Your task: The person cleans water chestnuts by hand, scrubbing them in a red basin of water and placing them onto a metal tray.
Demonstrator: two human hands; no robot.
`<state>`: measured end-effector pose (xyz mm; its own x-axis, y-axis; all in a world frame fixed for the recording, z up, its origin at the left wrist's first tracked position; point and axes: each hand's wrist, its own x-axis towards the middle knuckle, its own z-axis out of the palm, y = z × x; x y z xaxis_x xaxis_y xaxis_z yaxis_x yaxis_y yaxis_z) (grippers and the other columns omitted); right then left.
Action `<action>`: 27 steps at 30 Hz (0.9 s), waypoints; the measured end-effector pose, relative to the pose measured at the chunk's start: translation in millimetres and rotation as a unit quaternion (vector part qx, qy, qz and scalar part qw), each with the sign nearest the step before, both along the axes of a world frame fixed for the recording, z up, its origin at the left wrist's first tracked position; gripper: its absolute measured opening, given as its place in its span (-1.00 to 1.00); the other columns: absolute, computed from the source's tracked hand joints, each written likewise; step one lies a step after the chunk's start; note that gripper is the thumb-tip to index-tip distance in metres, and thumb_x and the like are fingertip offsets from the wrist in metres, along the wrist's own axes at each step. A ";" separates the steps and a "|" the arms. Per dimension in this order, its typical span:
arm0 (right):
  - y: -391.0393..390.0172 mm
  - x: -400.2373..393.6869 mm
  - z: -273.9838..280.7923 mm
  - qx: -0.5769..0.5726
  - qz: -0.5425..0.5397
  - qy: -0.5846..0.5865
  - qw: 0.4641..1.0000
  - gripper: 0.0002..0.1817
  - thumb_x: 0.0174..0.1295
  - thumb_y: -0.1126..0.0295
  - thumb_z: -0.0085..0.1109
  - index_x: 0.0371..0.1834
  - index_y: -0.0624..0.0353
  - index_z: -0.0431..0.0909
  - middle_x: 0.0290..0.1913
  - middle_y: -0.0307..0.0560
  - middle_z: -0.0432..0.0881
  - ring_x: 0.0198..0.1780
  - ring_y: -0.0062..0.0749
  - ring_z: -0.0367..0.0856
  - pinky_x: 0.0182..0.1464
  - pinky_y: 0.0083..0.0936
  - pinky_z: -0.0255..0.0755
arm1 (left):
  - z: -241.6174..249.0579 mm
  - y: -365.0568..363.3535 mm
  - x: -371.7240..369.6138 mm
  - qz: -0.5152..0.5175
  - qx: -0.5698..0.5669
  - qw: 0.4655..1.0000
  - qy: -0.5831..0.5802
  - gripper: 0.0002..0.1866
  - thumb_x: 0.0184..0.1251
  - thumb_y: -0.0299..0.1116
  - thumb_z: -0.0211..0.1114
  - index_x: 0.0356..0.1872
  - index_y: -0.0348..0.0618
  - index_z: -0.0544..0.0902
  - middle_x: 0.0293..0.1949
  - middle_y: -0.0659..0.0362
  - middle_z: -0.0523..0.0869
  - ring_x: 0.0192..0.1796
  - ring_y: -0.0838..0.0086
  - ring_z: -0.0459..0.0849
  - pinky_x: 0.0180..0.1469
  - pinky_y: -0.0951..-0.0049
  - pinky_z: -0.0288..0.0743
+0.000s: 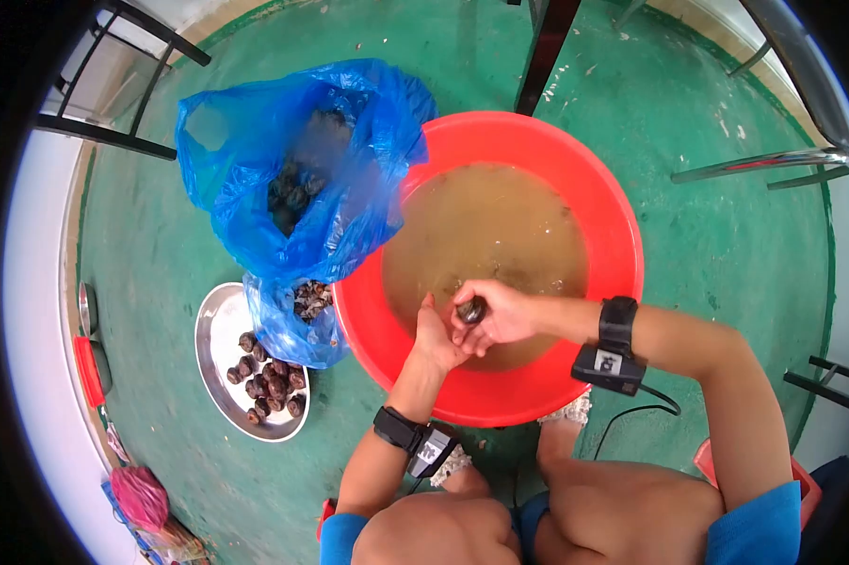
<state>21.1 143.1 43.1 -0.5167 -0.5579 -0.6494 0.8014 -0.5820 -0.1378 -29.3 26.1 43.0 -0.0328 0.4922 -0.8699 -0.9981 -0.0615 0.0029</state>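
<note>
My right hand [505,313] is closed around a dark, wet, round thing that looks like a water chestnut [471,310], above the basin. Close beside it, my left hand [435,336] has its fingers stretched out and appears to hold nothing. Both hands are over the near part of a large red basin [622,221] filled with murky brown water [490,221]. A round metal tray [215,325] on the left carries several brown water chestnuts [275,384].
A big blue plastic bag [241,212] of dark round pieces leans against the basin's left rim. Below it, a smaller blue bag [288,330] with brown scraps overlaps the tray. Dark furniture legs [549,56] stand behind the basin, and a metal-legged chair [773,165] is at right.
</note>
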 end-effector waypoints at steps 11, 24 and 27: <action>-7.3 6.5 39.6 -0.131 0.008 0.046 0.990 -0.58 0.04 0.08 -0.24 -0.60 0.24 0.41 -0.33 0.16 0.53 -0.29 -0.11 0.54 -0.16 -0.34 0.36 | -8.5 -6.2 0.2 0.117 0.064 0.986 0.102 -0.28 0.13 0.26 -0.40 0.20 -0.03 0.09 0.16 -0.08 0.20 0.14 0.03 0.25 0.13 0.04 0.17; 18.0 -5.6 -22.6 0.285 0.050 0.071 0.955 -0.61 0.04 0.04 -0.17 -0.31 0.13 0.44 -0.51 -0.15 0.48 -0.47 -0.41 0.46 -0.24 -0.39 0.34 | -7.5 -12.0 -1.7 0.118 0.080 0.982 0.122 -0.28 0.10 0.28 -0.34 0.23 0.08 0.08 0.25 0.00 0.05 0.30 0.14 -0.08 0.24 0.08 -0.24; 36.6 -5.3 -34.2 0.521 0.085 0.112 0.842 -0.63 -0.01 0.05 -0.09 -0.39 0.14 0.46 -0.51 -0.16 0.49 -0.46 -0.37 0.48 -0.30 -0.36 0.36 | -3.0 -10.8 -0.5 0.111 -0.003 0.984 0.140 -0.26 0.08 0.30 -0.32 0.23 0.08 0.07 0.25 0.02 0.05 0.32 0.20 -0.17 0.25 0.14 -0.46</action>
